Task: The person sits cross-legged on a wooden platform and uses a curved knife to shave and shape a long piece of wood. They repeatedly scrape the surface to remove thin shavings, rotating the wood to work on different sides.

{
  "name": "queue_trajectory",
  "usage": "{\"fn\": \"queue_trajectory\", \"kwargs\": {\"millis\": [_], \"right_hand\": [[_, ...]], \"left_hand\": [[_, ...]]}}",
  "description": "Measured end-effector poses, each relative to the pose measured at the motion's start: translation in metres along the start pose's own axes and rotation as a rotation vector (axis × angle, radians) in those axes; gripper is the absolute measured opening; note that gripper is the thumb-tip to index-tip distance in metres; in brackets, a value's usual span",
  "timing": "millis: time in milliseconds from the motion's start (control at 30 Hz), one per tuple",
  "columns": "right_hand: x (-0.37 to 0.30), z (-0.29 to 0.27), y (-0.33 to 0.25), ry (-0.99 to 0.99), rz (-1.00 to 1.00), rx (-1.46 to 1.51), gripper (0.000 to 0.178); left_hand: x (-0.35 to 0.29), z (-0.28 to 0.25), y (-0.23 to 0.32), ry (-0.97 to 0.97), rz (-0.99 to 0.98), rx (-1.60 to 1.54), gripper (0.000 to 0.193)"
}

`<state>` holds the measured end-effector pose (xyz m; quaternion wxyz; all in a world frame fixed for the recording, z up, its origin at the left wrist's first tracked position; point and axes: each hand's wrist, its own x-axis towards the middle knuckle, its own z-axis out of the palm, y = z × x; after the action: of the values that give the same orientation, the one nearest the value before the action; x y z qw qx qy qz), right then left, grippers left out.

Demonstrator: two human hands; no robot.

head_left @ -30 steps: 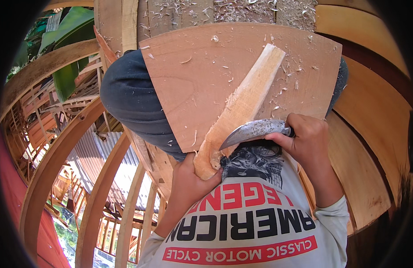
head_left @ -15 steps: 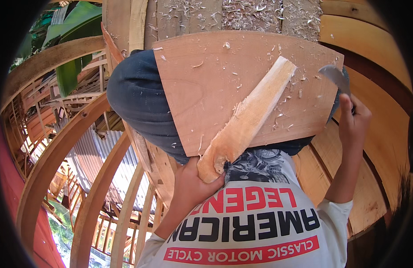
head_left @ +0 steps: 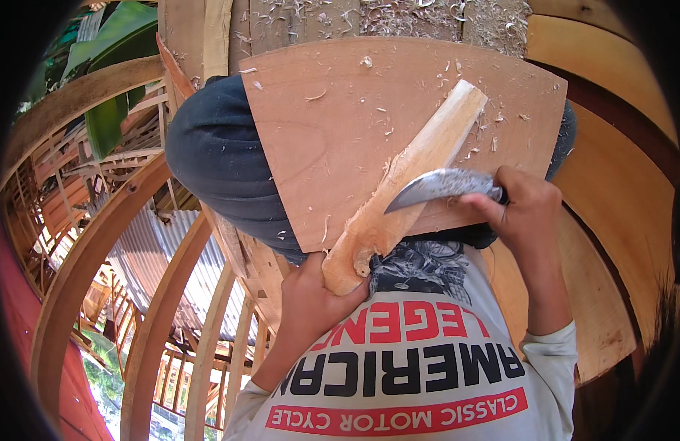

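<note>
My left hand [head_left: 318, 296] is closed around the near, thicker end of a roughly carved piece of wood [head_left: 406, 169]. The piece slants away to the right across a thin plywood board [head_left: 303, 140] on my lap; a dark knot or hollow shows close to my grip. In my right hand [head_left: 527, 206] is a knife [head_left: 439, 185] with a broad curved blade, its handle mostly hidden by my fingers. The blade points left and its tip overlaps the middle of the carved wood; whether it touches cannot be told.
Curled shavings [head_left: 410, 20] litter the planks beyond the board, and some lie on it. Curved wooden ribs [head_left: 160, 298] rise at my left, with corrugated metal sheets [head_left: 152, 250] below. Wide curved planks [head_left: 612, 169] line the right side.
My right hand has swung the knife left and toward me, from beyond the board's right edge to over the carved wood. My left hand keeps its hold.
</note>
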<state>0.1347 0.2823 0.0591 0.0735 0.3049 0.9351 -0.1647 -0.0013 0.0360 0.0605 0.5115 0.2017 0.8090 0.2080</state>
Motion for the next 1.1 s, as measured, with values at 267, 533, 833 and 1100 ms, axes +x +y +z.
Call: {"fn": "queue_trajectory", "kwargs": {"millis": [267, 533, 833, 1100], "right_hand": [[0.024, -0.002, 0.016, 0.07, 0.049, -0.118, 0.058], [0.057, -0.043, 0.096, 0.263, 0.537, 0.105, 0.061], [-0.031, -0.016, -0.03, -0.198, 0.088, 0.123, 0.056], [-0.035, 0.004, -0.011, -0.147, 0.073, 0.077, 0.056]], "left_hand": [[0.003, 0.004, -0.003, 0.022, 0.074, 0.003, 0.041], [-0.003, 0.006, -0.014, -0.079, 0.019, 0.045, 0.044], [0.001, 0.004, 0.003, 0.042, 0.056, 0.065, 0.046], [-0.004, 0.011, 0.002, 0.076, 0.038, 0.111, 0.044]]}}
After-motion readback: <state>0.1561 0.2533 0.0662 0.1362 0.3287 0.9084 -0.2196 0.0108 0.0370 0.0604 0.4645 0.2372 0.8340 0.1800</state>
